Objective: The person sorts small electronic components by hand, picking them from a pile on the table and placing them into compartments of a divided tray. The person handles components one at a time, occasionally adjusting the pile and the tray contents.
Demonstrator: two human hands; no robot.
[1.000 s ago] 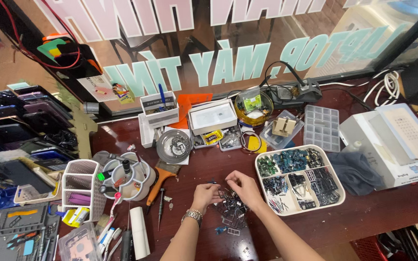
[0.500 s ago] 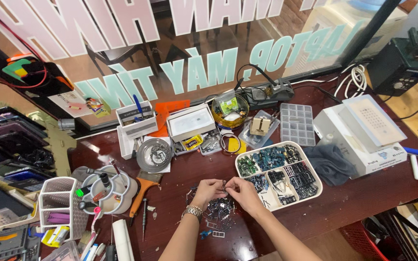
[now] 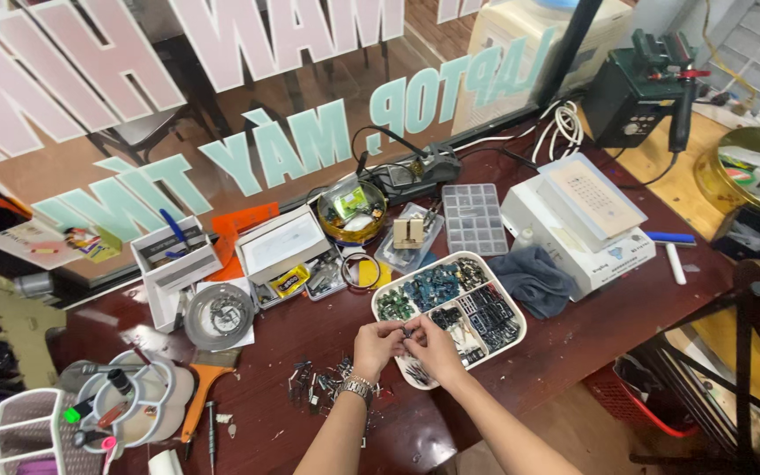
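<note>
My left hand [image 3: 375,345], with a metal watch on the wrist, and my right hand [image 3: 434,346] meet over the near edge of a white divided tray [image 3: 510,299]. Between the fingertips of both hands sits a small dark electronic part [image 3: 407,331]. The tray holds sorted dark, green and blue small components. A loose scatter of small dark components [image 3: 317,381] lies on the dark red table [image 3: 292,330] just left of my left wrist.
A white machine [image 3: 579,220] and grey cloth [image 3: 534,277] lie right of the tray. Behind are a clear compartment box [image 3: 473,218], yellow bowl [image 3: 353,211], white boxes [image 3: 280,249], metal dish [image 3: 219,314]. An orange-handled brush [image 3: 197,400] and round organiser [image 3: 129,403] sit left. Glass window behind.
The view has swung right and my hands have moved from the loose pile of parts to the near edge of the white tray, now pinching one small part.
</note>
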